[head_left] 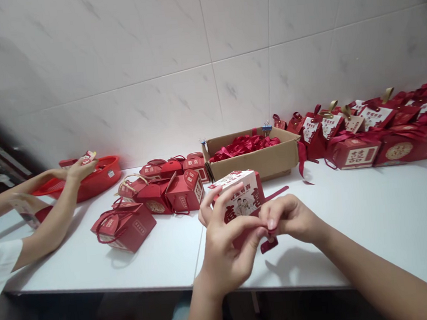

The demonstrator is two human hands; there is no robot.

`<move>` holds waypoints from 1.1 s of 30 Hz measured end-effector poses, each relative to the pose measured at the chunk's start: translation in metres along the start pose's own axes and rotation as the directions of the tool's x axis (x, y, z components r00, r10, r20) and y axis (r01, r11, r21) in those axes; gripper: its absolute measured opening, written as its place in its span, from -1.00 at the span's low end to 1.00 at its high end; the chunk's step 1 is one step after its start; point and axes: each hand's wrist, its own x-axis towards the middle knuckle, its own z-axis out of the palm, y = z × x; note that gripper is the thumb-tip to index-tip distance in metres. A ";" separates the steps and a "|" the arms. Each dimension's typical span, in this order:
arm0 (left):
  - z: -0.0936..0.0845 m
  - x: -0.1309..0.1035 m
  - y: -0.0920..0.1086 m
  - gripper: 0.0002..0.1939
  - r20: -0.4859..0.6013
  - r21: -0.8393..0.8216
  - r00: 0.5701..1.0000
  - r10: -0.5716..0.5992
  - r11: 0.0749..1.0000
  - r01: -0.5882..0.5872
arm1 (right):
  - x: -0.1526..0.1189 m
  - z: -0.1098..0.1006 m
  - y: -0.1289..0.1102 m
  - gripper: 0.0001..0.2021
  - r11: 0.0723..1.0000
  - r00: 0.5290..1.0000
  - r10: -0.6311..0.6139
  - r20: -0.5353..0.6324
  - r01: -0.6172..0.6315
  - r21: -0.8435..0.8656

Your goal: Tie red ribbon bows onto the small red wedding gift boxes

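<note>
Our left hand point(224, 246) is nearest in the head view, its fingertips meeting our right hand's point(295, 217), both pinched on the dark-red ribbon point(269, 246); the white-fronted gift box point(246, 189) sits just beyond, behind the left fingers, closer to that hand.

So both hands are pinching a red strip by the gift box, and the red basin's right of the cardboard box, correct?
One side is wrong: the head view shows the red basin left of the cardboard box, not right. The rest holds: left hand and right hand pinch a red strip by the gift box.
</note>
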 end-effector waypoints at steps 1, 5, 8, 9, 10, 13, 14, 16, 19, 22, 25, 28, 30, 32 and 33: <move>-0.001 0.000 0.000 -0.88 0.021 -0.018 1.000 -0.009 1.000 0.009 | 0.000 0.000 -0.001 -0.94 1.000 1.000 0.020 0.020 -0.020 -0.001; -0.010 0.001 0.003 -0.88 0.161 -0.082 0.987 -0.010 0.996 0.024 | -0.002 0.000 -0.003 -0.96 0.993 0.983 0.116 0.145 -0.114 -0.022; -0.015 0.001 0.007 -0.89 0.249 -0.135 0.968 0.032 0.991 0.002 | -0.003 0.000 -0.002 -0.96 0.987 0.951 0.157 0.267 -0.160 -0.010; -0.015 0.001 0.007 -0.89 0.253 -0.144 0.966 0.044 0.990 -0.007 | -0.003 0.001 -0.002 -0.95 0.987 0.947 0.155 0.283 -0.161 -0.001; -0.015 0.001 0.007 -0.89 0.240 -0.146 0.970 0.049 0.989 -0.015 | -0.003 0.000 -0.001 -0.94 0.988 0.949 0.144 0.281 -0.152 0.007; -0.008 -0.001 0.001 -0.83 0.078 -0.140 0.997 -0.016 0.990 0.027 | -0.002 -0.003 -0.002 -0.87 1.000 0.980 0.019 0.198 -0.022 0.016; -0.004 -0.001 -0.003 -0.70 -0.015 -0.145 0.998 -0.068 0.987 0.065 | -0.001 -0.006 -0.003 -0.87 0.998 0.989 -0.062 0.136 0.060 0.016; 0.006 -0.002 -0.013 -0.39 -0.201 -0.164 0.957 -0.211 0.970 0.179 | 0.002 -0.012 -0.005 -0.91 0.972 0.970 -0.236 -0.060 0.235 -0.024; 0.019 -0.001 -0.028 -0.17 -0.270 -0.276 0.839 -0.472 0.873 0.402 | 0.008 -0.020 -0.007 -0.95 0.931 0.864 -0.363 -0.350 0.320 -0.176; 0.027 0.000 -0.035 -0.15 -0.096 -0.530 0.740 -0.666 0.664 0.528 | 0.013 -0.022 -0.003 -0.92 0.952 0.853 -0.282 -0.440 0.190 -0.241; 0.029 0.000 -0.034 -0.17 -0.031 -0.625 0.731 -0.681 0.584 0.517 | 0.017 -0.018 0.003 -0.87 0.954 0.881 -0.180 -0.438 0.048 -0.296; 0.028 0.000 -0.032 -0.19 -0.086 -0.590 0.744 -0.662 0.636 0.498 | 0.017 -0.015 0.007 -0.87 0.937 0.896 -0.182 -0.406 0.033 -0.348; 0.027 0.000 -0.032 -0.22 -0.126 -0.575 0.727 -0.675 0.647 0.501 | 0.017 -0.014 0.009 -0.88 0.934 0.890 -0.192 -0.414 0.037 -0.354; 0.027 0.000 -0.031 -0.26 -0.135 -0.572 0.712 -0.690 0.641 0.513 | 0.017 -0.014 0.009 -0.89 0.934 0.887 -0.191 -0.420 0.033 -0.356; 0.027 0.000 -0.031 -0.29 -0.122 -0.578 0.711 -0.693 0.632 0.517 | 0.017 -0.015 0.010 -0.90 0.936 0.891 -0.185 -0.414 0.031 -0.352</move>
